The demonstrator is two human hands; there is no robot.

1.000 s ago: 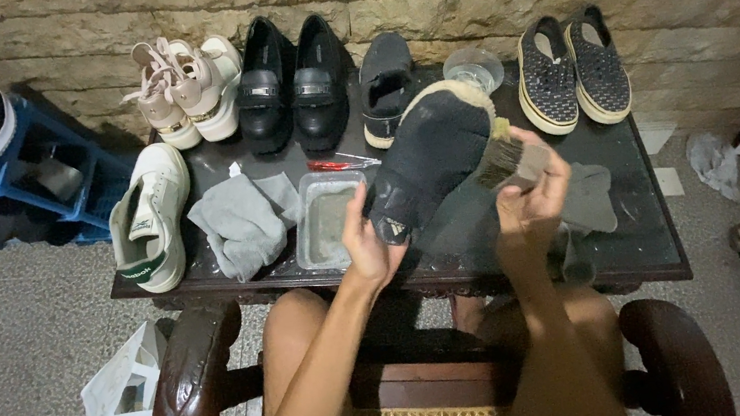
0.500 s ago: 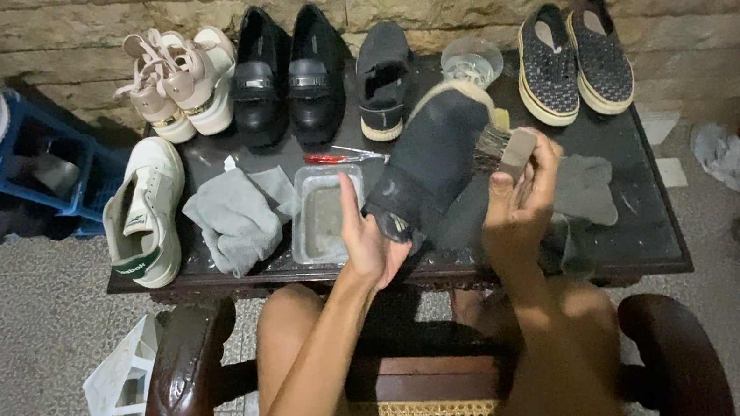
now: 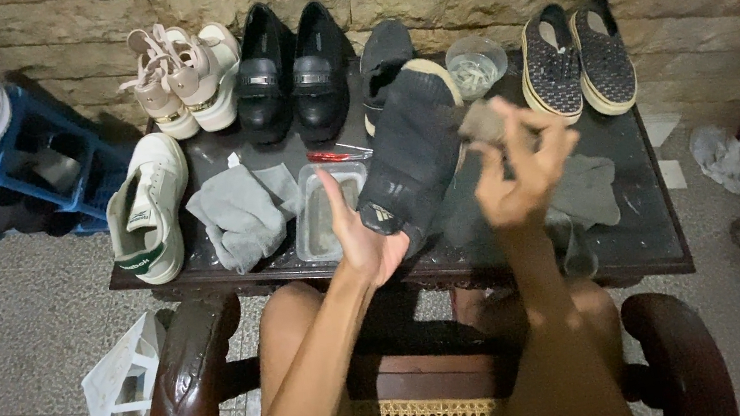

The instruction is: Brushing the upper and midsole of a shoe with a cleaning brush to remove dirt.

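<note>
My left hand (image 3: 362, 235) grips the heel end of a dark knit sneaker (image 3: 410, 151) with a pale sole edge, held tilted above the dark table (image 3: 647, 240). My right hand (image 3: 516, 171) is pinched on a small grey cloth (image 3: 484, 123) against the shoe's side near the toe. Just left of the shoe a clear shallow plastic tray (image 3: 325, 212) lies on the table, with a red-handled tool (image 3: 337, 155) behind it. A crumpled grey cloth (image 3: 239, 213) rests left of the tray, and another grey cloth (image 3: 584, 191) lies to the right of my right hand.
Along the back stand beige strappy shoes (image 3: 184, 75), black loafers (image 3: 292, 72), one dark sneaker (image 3: 384, 56), a clear cup (image 3: 475, 63) and dotted slip-ons (image 3: 575, 56). A white sneaker (image 3: 147, 207) lies at the table's left. A blue rack (image 3: 45, 168) and a white bag (image 3: 122, 408) sit lower left.
My right hand with the grey cloth has slid along the shoe's side and lifted slightly. The left hand keeps the shoe in nearly the same tilt.
</note>
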